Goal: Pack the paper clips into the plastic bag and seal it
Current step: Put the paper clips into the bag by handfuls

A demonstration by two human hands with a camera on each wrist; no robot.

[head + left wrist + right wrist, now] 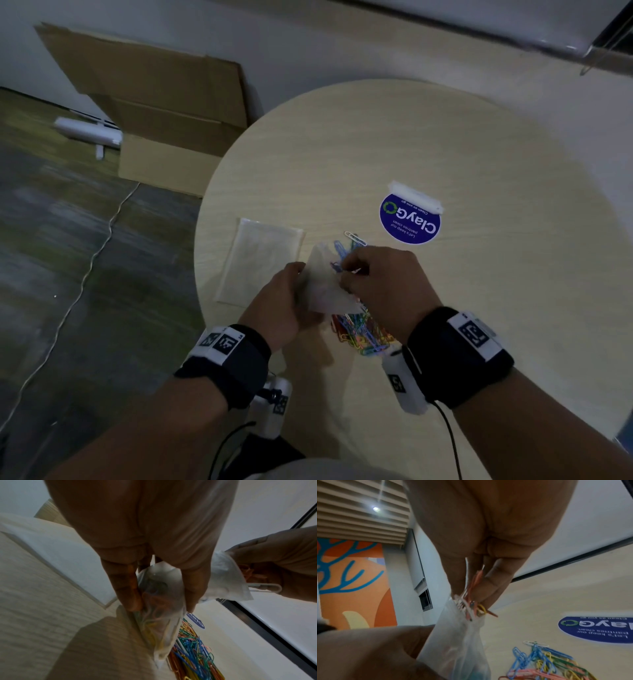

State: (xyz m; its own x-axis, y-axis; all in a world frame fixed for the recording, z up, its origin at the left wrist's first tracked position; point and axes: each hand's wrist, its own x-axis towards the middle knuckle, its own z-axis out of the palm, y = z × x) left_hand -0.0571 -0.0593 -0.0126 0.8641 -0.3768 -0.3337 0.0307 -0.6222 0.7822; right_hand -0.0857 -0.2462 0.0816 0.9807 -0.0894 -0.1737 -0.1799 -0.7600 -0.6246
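Observation:
My left hand (pixel 291 298) grips a small clear plastic bag (pixel 325 284) above the round table, fingers and thumb curled round its body (pixel 159 601). Several coloured clips show through the plastic. My right hand (pixel 373 274) pinches a bunch of paper clips (pixel 472 607) at the bag's mouth (pixel 462 615). A loose pile of coloured paper clips (pixel 363 332) lies on the table under and between my hands, also seen as the pile (pixel 192 651) and the pile (pixel 547 662).
A stack of spare clear bags (pixel 263 260) lies flat left of my hands. A round blue sticker (pixel 409 219) sits on the wooden table (pixel 445 137) to the right. Cardboard boxes (pixel 164 113) and a white cable (pixel 85 274) are on the floor at left.

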